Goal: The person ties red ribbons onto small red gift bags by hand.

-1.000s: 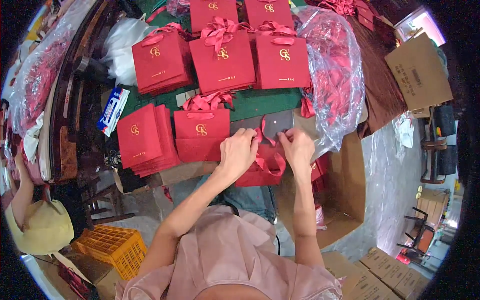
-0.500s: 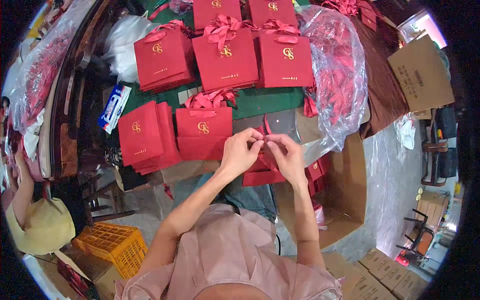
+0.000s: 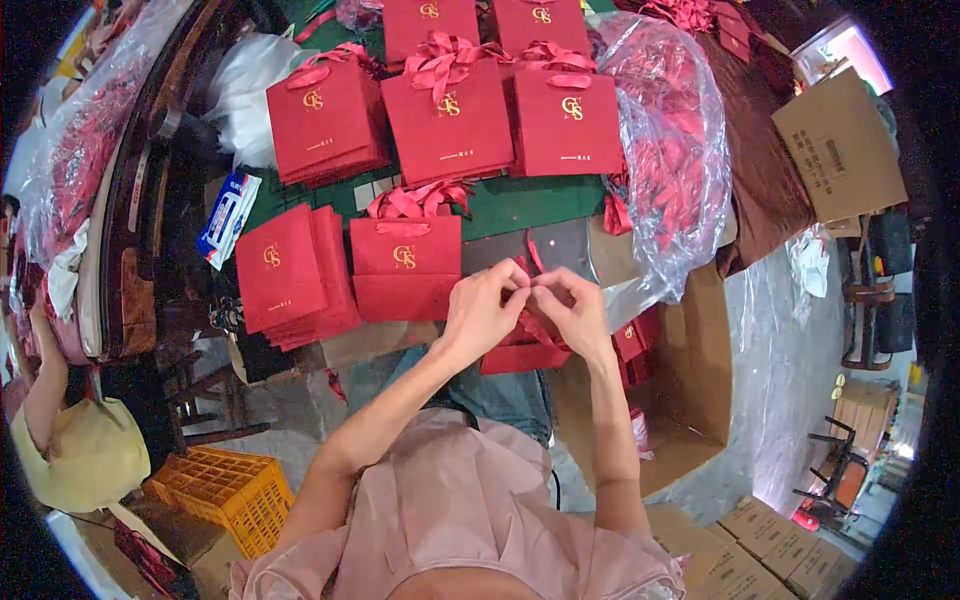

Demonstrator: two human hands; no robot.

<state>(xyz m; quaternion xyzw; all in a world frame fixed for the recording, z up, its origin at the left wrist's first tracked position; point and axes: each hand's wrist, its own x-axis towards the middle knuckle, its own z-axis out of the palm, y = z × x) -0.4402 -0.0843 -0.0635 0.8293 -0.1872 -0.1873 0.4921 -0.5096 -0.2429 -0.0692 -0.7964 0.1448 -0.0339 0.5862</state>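
My left hand [image 3: 484, 308] and my right hand [image 3: 572, 308] meet at the table's near edge, thumbs and forefingers pinched together. Between them they grip a red ribbon [image 3: 535, 250], whose loose end sticks up beyond the fingertips. Below the hands lies a red paper gift bag [image 3: 522, 358], partly covered by them. Left of my left hand, another red bag [image 3: 407, 290] lies flat with bunched ribbon handles [image 3: 420, 200] at its top. Farther left leans a fanned stack of red bags [image 3: 285, 275]. The exact spot where the fingertips hold the ribbon is hidden.
Stacks of red bags [image 3: 450, 125] line the table's far side. A clear plastic sack of red ribbons [image 3: 665, 150] stands at right. An open cardboard box [image 3: 690, 390] holding red bags is below it. A yellow crate [image 3: 225, 495] sits at lower left, near another person's arm [image 3: 50, 370].
My fingertips have drawn slightly closer together on the ribbon. The view has shifted a little; the stacks stay where they were.
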